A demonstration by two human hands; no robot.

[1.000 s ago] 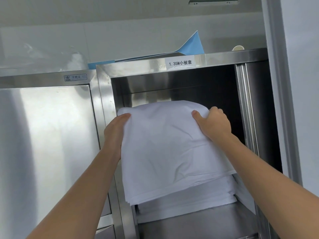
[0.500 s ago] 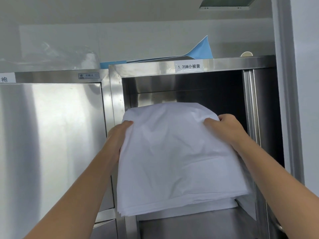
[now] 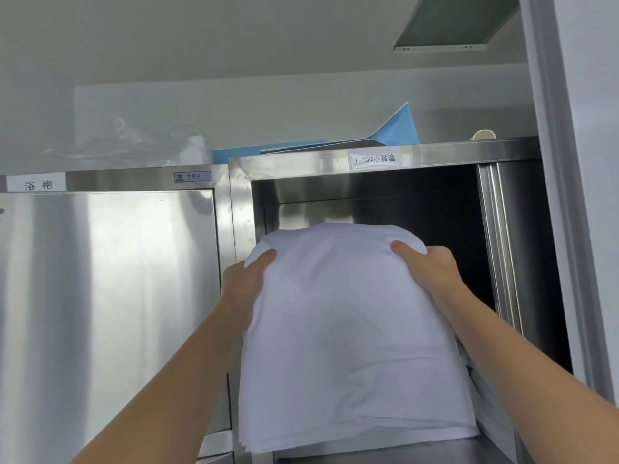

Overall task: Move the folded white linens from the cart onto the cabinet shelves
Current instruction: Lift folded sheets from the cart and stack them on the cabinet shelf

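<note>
A folded white linen hangs tilted in the open steel cabinet compartment, its top edge inside the opening and its lower edge over the shelf front. My left hand grips its upper left corner, thumb on top. My right hand grips the upper right corner. Whatever lies beneath the linen on the shelf is hidden, apart from a strip of white cloth at the lower right. The cart is out of view.
A closed steel cabinet door fills the left side. Blue sheets and clear plastic lie on top of the cabinets. A white label marks the open compartment. A wall edge stands close on the right.
The linen has sunk lower over the shelf front, covering the stack that showed beneath it. My head has tilted upward, so the cabinet sits lower in view.
</note>
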